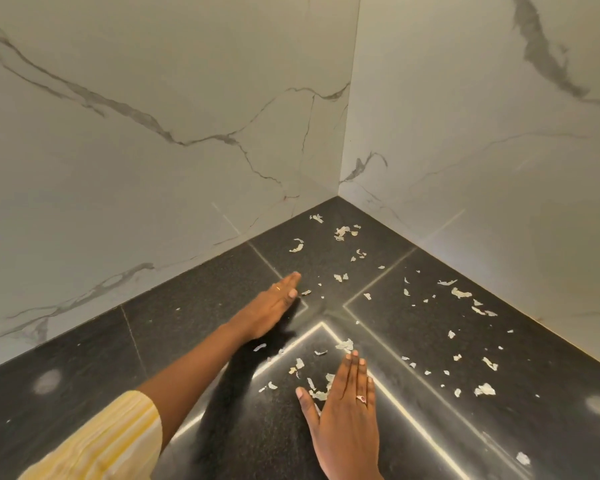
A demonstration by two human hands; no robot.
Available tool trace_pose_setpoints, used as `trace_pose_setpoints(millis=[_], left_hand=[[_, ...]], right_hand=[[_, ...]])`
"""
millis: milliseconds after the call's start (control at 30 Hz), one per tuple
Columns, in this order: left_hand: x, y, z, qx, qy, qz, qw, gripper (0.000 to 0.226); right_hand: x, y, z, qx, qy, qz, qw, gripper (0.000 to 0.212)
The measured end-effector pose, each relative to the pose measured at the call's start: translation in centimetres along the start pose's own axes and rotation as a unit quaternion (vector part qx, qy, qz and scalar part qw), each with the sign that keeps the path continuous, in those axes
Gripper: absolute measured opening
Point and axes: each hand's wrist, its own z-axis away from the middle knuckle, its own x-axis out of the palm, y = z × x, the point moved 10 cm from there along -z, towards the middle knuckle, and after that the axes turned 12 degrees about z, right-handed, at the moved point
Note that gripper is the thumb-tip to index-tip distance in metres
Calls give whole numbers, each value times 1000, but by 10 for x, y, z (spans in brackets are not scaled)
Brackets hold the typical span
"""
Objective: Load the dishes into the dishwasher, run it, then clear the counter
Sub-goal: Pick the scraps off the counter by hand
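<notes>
Striped yellow sleeve point(108, 441) covers the left arm at the bottom left edge, and the bare forearm runs from it toward the corner. Right hand point(345, 420) lies palm down on the dark speckled surface point(84, 341), fingers straight and together, thumb spread out to the left, grasping nothing; a ring point(361, 399) with a reddish stone sits on one finger. A small heap of pale scraps point(321, 393) lies in the gap between that thumb and forefinger, touching the hand's edge.

Left hand point(274, 308) reaches further in, released as well, fingers straight and pressed together and pointing at the corner, with a thin gold band point(278, 288) on one finger. It is turned partly on its side, low at the surface; whether it touches cannot be told. One scrap lies just beside its fingertips.

More scraps are strewn over the surface, from the corner out along the right wall and between the two hands. Pale seams cross the dark slabs. White marbled walls point(153, 98) with grey veins meet behind the surface.
</notes>
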Motion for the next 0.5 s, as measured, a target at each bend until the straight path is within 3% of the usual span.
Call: trace_pose_setpoints(millis=[100, 300, 500], left_hand=[[-27, -10, -32, -32, 42, -34, 998, 57], [-49, -18, -102, -79, 61, -58, 993, 59], [8, 19, -105, 13, -43, -126, 991, 53]], right_hand=[[-4, -5, 2, -14, -44, -32, 998, 96], [8, -3, -1, -14, -63, -26, 998, 97], [14, -5, -1, -22, -67, -26, 997, 103]])
